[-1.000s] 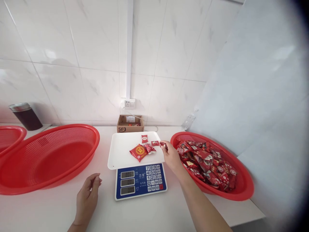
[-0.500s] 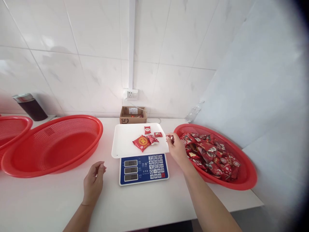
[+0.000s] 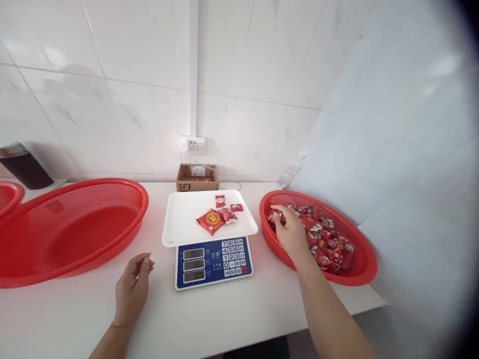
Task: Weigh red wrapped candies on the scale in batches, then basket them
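My right hand (image 3: pixel 291 230) is over the near left part of a red plastic basket (image 3: pixel 368 279) filled with small red snack packets (image 3: pixel 339 244). Its thumb and index finger are a little apart, and no packet shows between them. On the white table, left of a digital scale (image 3: pixel 214 264), my left hand (image 3: pixel 131 286) hovers with its fingers curled together and nothing visible in them. The scale's white tray (image 3: pixel 179 219) carries a larger red packet (image 3: pixel 210 221), a pink-red packet (image 3: pixel 228 215) and two small red packets (image 3: pixel 220 200).
A large red basket (image 3: pixel 142 212) with a bare bottom stands at the left, beside part of another red basket (image 3: pixel 11 194). A cardboard box (image 3: pixel 197 185) sits behind the scale. A dark flask (image 3: pixel 28 167) and a clear plastic bottle (image 3: pixel 290 173) lean by the wall.
My right hand has moved right, from the tray's edge to over the filled basket, and the small red packet in its fingers no longer shows. The view has shifted slightly right.
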Demonstrator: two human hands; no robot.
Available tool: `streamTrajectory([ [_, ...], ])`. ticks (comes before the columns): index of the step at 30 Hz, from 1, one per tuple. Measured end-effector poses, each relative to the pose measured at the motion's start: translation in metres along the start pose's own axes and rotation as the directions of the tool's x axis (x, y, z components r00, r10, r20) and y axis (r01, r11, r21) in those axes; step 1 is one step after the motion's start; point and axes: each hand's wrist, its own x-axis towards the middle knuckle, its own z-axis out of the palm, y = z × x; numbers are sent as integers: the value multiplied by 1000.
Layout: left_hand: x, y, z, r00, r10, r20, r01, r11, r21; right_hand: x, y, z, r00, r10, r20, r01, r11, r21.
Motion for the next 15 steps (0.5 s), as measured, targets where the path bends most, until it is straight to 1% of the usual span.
streamTrajectory([
  [3, 0, 0, 1, 1000, 5, 2, -5, 1000, 3, -1, 4, -5, 1000, 30, 0, -30, 1000, -7],
  [5, 0, 0, 2, 1000, 0, 5, 0, 1000, 7, -2, -4, 0, 997, 9, 81, -9, 1000, 7],
  [7, 0, 0, 3, 1000, 1, 9, -1, 1000, 14, -4, -17, 13, 971, -47, 233, 47, 999, 7],
  [9, 0, 0, 3, 1000, 9, 7, -9, 1000, 17, -3, -30, 30, 921, -113, 373, 133, 991, -28],
  [10, 1, -1, 2, 1000, 14, 4, -14, 1000, 16, -2, -35, 40, 899, -139, 414, 179, 982, -57],
  [12, 1, -3, 1, 1000, 11, -9, -11, 1000, 13, 2, -42, 56, 875, -175, 452, 250, 962, -113],
  [15, 3, -6, 1, 1000, -6, -21, 6, 1000, 1, 7, -43, 70, 866, -191, 463, 287, 947, -144],
])
